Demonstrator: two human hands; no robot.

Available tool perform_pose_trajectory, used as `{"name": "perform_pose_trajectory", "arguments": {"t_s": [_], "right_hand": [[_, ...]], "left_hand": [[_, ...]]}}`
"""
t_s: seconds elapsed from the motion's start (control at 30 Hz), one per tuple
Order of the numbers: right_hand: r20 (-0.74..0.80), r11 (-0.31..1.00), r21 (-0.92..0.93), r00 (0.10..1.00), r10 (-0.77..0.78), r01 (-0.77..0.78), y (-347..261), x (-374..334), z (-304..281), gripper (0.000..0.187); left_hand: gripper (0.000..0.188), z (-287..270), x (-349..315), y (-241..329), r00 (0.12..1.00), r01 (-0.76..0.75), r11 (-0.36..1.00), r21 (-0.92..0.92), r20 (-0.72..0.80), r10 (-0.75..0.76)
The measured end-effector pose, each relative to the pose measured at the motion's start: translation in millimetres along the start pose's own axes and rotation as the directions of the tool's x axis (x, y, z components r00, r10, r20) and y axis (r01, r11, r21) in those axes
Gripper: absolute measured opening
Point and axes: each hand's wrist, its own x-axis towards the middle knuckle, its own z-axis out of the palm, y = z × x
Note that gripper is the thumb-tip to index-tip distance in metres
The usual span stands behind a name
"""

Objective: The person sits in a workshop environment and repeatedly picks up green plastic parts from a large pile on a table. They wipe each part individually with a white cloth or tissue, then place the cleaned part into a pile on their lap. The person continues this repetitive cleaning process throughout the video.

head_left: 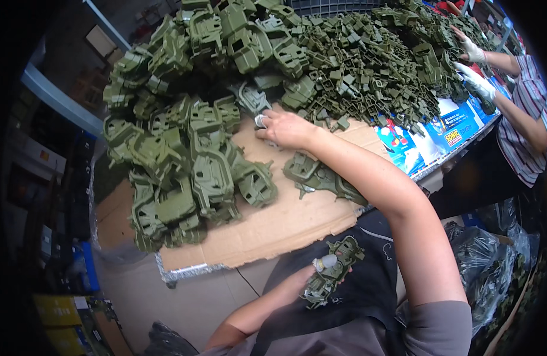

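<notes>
Close to my lap, my left hand [312, 280] grips a dark green plastic toy vehicle body [346, 252]; its thumb wears a pale finger cover. My right hand [282, 127] stretches over the table, fingers closed at the lower end of a greyish-green plastic vehicle part [251, 99], slightly blurred. One of those fingertips has a white cover. Under my right forearm lies another green vehicle body [312, 173], partly hidden by the arm. Left of my right hand, many similar green vehicle bodies [211, 166] are stacked in a heap.
Cardboard [273, 228] covers the tabletop. A pile of small green plastic parts [362, 71] spreads across the back right, beside printed blue packaging [445, 133]. At right, a co-worker's gloved hands [478, 83] touch the pile. Clear plastic bags [487, 261] lie below right.
</notes>
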Motion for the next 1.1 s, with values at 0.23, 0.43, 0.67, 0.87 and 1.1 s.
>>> {"name": "perform_pose_trajectory", "arguments": {"t_s": [0.23, 0.43, 0.67, 0.87, 1.1], "right_hand": [[-0.177, 0.997, -0.060, 0.982, -0.058, 0.048, 14.5, -66.3, 0.7, 0.031], [-0.126, 1.000, -0.011, 0.992, 0.027, -0.028, 28.7, -126.1, -12.9, 0.041], [-0.371, 0.915, 0.379, 0.883, 0.288, -0.139, 24.0, -142.6, -22.5, 0.045], [-0.310, 0.333, 0.939, 0.611, 0.728, 0.080, -85.8, -207.9, -93.6, 0.016], [0.504, -0.019, 0.842, 0.774, 0.383, -0.539, -266.6, -344.8, -20.6, 0.029]], "left_hand": [[0.053, -13.2, 5.0, -5.5, 0.999, 0.035, 0.992, -0.123, 0.028, -0.032], [0.052, 4.1, -6.7, 2.4, 0.999, 0.018, 0.999, -0.032, -0.028, -0.019], [0.051, 12.7, -12.6, 9.4, 0.997, 0.011, 0.998, 0.057, -0.073, -0.007], [0.051, 25.3, -7.0, 3.7, 0.980, 0.033, 0.991, 0.129, -0.201, -0.006], [0.054, 24.5, -1.9, -12.4, 0.945, 0.039, 0.992, 0.116, -0.327, 0.001]]}}
